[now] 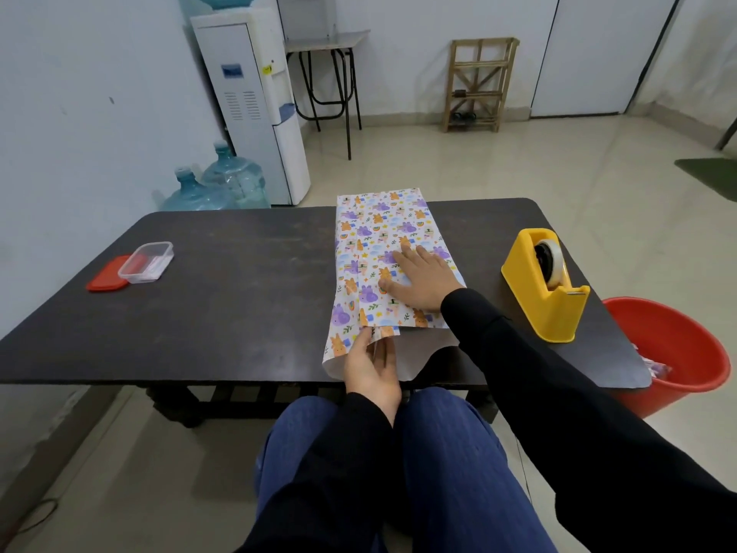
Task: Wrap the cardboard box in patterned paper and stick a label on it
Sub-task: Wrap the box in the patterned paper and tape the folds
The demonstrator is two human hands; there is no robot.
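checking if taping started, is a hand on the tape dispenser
No, the tape dispenser stands untouched; the right hand lies flat on the patterned paper and the left hand holds its near edge.

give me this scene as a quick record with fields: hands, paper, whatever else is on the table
table: dark, person seated at its near side
patterned paper: folded over lengthwise, seam on top, near end open
right hand: flat on the paper
left hand: pinches the paper's near edge
tape dispenser: yellow, right side, untouched
container: clear, left side, beside its red lid
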